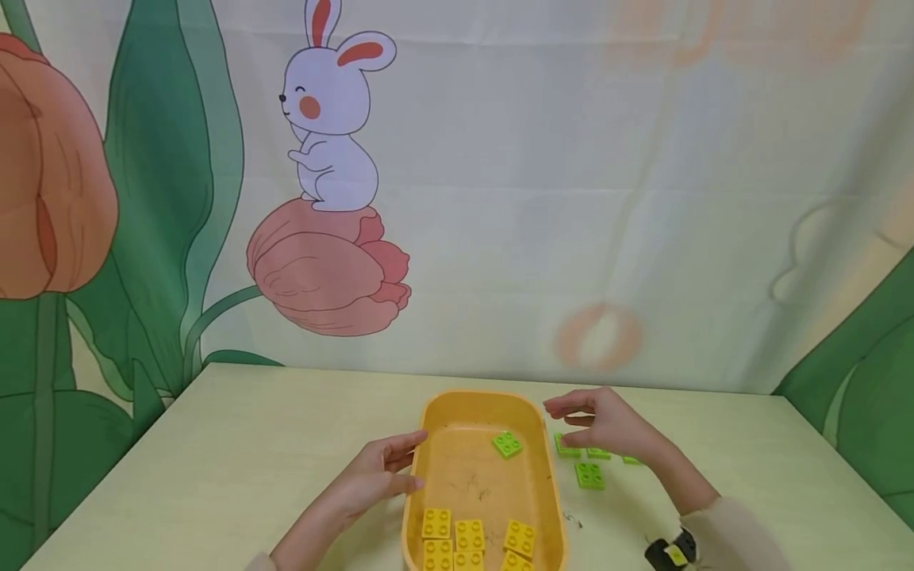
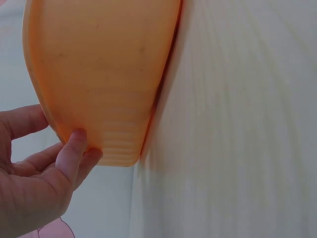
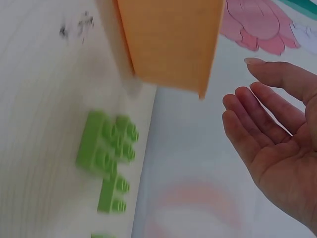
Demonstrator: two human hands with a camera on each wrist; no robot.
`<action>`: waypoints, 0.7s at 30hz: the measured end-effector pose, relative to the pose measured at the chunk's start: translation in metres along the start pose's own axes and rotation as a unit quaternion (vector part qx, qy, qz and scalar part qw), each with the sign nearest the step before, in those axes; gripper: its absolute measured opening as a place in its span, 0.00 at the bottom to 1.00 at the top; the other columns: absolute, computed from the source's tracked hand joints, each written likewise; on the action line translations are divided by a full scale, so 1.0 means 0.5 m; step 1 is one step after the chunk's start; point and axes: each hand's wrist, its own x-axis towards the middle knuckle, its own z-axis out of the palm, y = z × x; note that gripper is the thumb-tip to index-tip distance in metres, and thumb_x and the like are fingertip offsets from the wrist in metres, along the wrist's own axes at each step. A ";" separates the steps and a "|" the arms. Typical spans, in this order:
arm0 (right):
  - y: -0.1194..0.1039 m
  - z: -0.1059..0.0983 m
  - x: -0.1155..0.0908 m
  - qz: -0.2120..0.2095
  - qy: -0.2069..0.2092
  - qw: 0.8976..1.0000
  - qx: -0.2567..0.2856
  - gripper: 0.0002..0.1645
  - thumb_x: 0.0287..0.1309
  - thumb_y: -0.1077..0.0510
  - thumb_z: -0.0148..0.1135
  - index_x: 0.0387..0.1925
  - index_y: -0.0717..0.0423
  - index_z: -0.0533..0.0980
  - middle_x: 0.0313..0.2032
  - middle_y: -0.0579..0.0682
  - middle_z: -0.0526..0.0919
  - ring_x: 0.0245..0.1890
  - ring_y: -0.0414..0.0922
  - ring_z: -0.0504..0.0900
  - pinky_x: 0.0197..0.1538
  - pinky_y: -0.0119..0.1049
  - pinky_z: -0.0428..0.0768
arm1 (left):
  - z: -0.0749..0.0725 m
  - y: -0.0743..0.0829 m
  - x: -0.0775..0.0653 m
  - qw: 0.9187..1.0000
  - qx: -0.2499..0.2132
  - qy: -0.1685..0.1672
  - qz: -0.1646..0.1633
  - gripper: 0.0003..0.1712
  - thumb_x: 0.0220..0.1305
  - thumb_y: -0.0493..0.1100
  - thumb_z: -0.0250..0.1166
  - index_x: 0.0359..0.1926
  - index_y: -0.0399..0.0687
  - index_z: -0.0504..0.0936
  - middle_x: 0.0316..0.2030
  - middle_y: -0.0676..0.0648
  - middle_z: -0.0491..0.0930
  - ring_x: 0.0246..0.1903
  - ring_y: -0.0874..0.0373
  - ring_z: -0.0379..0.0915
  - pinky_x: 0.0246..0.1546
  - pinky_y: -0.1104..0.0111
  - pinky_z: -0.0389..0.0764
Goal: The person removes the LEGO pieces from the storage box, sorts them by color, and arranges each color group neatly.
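The yellow tray point(image 1: 467, 403) stands on the table, a green brick point(image 1: 508, 445) lying in its far part and several yellow bricks point(image 1: 469, 535) in its near part. My left hand point(image 1: 371, 473) holds the tray's left rim; the left wrist view has some of its fingers point(image 2: 74, 148) against the outer wall. To the right of the tray, several green bricks point(image 1: 589, 476) lie on the table. Over them hovers my right hand point(image 1: 607, 420), its fingers loosely bent and nothing held. In the right wrist view that hand point(image 3: 277, 124) is apart from tray and bricks.
A pale wooden table point(image 1: 250, 444) bears everything. Behind its far edge hangs a cloth backdrop point(image 1: 500, 238) printed with a rabbit and tulips. Small dark marks point(image 1: 573, 520) show on the table right of the tray. A black band point(image 1: 671, 551) is at the right wrist.
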 end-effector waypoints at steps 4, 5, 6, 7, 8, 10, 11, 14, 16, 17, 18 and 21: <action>-0.011 0.036 0.027 -0.018 -0.014 1.000 -0.011 0.25 0.47 0.68 0.65 0.50 0.69 0.73 0.49 0.65 0.76 0.48 0.58 0.76 0.51 0.46 0.75 | -0.001 -0.002 0.000 1.000 0.000 0.000 0.004 0.37 0.54 0.28 0.61 0.65 0.31 0.58 0.65 0.33 0.55 0.62 0.37 0.55 0.50 0.60 0.74; -0.012 0.044 0.034 -0.020 -0.018 0.999 -0.018 0.24 0.47 0.69 0.65 0.50 0.69 0.74 0.49 0.64 0.76 0.48 0.58 0.76 0.51 0.45 0.75 | -0.002 -0.003 0.000 1.000 -0.001 -0.001 0.004 0.37 0.54 0.28 0.61 0.65 0.31 0.58 0.65 0.33 0.55 0.62 0.37 0.54 0.50 0.60 0.74; -0.014 0.052 0.041 -0.023 -0.021 0.999 -0.028 0.24 0.47 0.69 0.65 0.49 0.69 0.74 0.49 0.64 0.77 0.48 0.58 0.76 0.51 0.45 0.76 | -0.002 -0.003 0.000 1.000 -0.001 -0.001 0.005 0.37 0.54 0.28 0.61 0.65 0.31 0.58 0.65 0.33 0.55 0.62 0.37 0.54 0.50 0.60 0.74; -0.016 0.060 0.047 -0.026 -0.024 0.999 -0.041 0.23 0.46 0.69 0.65 0.49 0.69 0.75 0.48 0.63 0.77 0.48 0.58 0.76 0.50 0.44 0.76 | -0.002 -0.004 0.000 1.000 -0.002 -0.002 0.005 0.37 0.54 0.28 0.61 0.65 0.31 0.58 0.65 0.33 0.55 0.62 0.37 0.54 0.50 0.60 0.74; -0.018 0.067 0.054 -0.029 -0.027 0.998 -0.056 0.23 0.46 0.69 0.65 0.48 0.69 0.75 0.48 0.63 0.78 0.47 0.57 0.76 0.50 0.44 0.77 | -0.003 -0.004 0.000 1.000 -0.002 -0.003 0.005 0.37 0.54 0.28 0.62 0.65 0.31 0.58 0.65 0.32 0.55 0.62 0.36 0.54 0.50 0.60 0.74; -0.022 0.081 0.066 -0.031 -0.031 0.996 -0.083 0.24 0.45 0.69 0.65 0.48 0.70 0.75 0.47 0.63 0.78 0.47 0.57 0.77 0.49 0.45 0.77 | -0.003 -0.004 -0.001 1.000 -0.002 -0.003 0.005 0.37 0.54 0.28 0.62 0.65 0.31 0.58 0.65 0.32 0.55 0.62 0.37 0.55 0.50 0.60 0.74; -0.024 0.087 0.072 -0.030 -0.032 0.994 -0.098 0.24 0.44 0.69 0.65 0.48 0.70 0.75 0.47 0.63 0.79 0.47 0.56 0.77 0.49 0.45 0.77 | -0.003 -0.004 -0.001 1.000 -0.002 -0.004 0.005 0.37 0.54 0.28 0.62 0.65 0.31 0.58 0.65 0.32 0.55 0.62 0.37 0.55 0.50 0.60 0.74; -0.024 0.104 0.087 -0.041 -0.034 0.986 -0.156 0.25 0.42 0.70 0.65 0.47 0.71 0.75 0.45 0.62 0.80 0.45 0.55 0.79 0.47 0.45 0.78 | -0.004 -0.004 -0.003 1.000 -0.002 -0.004 0.006 0.37 0.54 0.28 0.61 0.65 0.31 0.58 0.65 0.32 0.55 0.62 0.37 0.54 0.51 0.60 0.74; -0.023 0.112 0.097 -0.053 -0.038 0.979 -0.195 0.25 0.40 0.71 0.65 0.46 0.71 0.76 0.44 0.61 0.81 0.44 0.54 0.80 0.46 0.45 0.79 | -0.004 -0.003 -0.004 1.000 -0.001 -0.004 0.007 0.37 0.54 0.28 0.61 0.65 0.31 0.58 0.65 0.32 0.55 0.62 0.37 0.54 0.51 0.60 0.74; -0.022 0.116 0.102 -0.059 -0.042 0.975 -0.212 0.25 0.39 0.71 0.64 0.46 0.71 0.76 0.43 0.61 0.81 0.43 0.54 0.80 0.45 0.45 0.79 | -0.004 -0.003 -0.004 1.000 -0.001 -0.004 0.007 0.37 0.54 0.28 0.61 0.65 0.31 0.58 0.65 0.33 0.55 0.62 0.37 0.54 0.51 0.60 0.74; -0.021 0.119 0.106 -0.064 -0.045 0.971 -0.227 0.23 0.37 0.72 0.63 0.43 0.69 0.78 0.41 0.60 0.82 0.42 0.53 0.81 0.43 0.43 0.80 | -0.004 -0.003 -0.004 1.000 -0.001 -0.004 0.007 0.37 0.54 0.28 0.61 0.65 0.30 0.57 0.65 0.33 0.55 0.62 0.37 0.54 0.51 0.60 0.74; -0.023 0.131 0.115 -0.056 -0.059 0.961 -0.263 0.17 0.35 0.75 0.60 0.33 0.64 0.80 0.32 0.56 0.83 0.28 0.46 0.78 0.32 0.34 0.78 | -0.004 -0.003 -0.004 1.000 -0.002 -0.006 0.008 0.37 0.54 0.28 0.61 0.65 0.30 0.57 0.65 0.33 0.55 0.62 0.37 0.54 0.51 0.60 0.74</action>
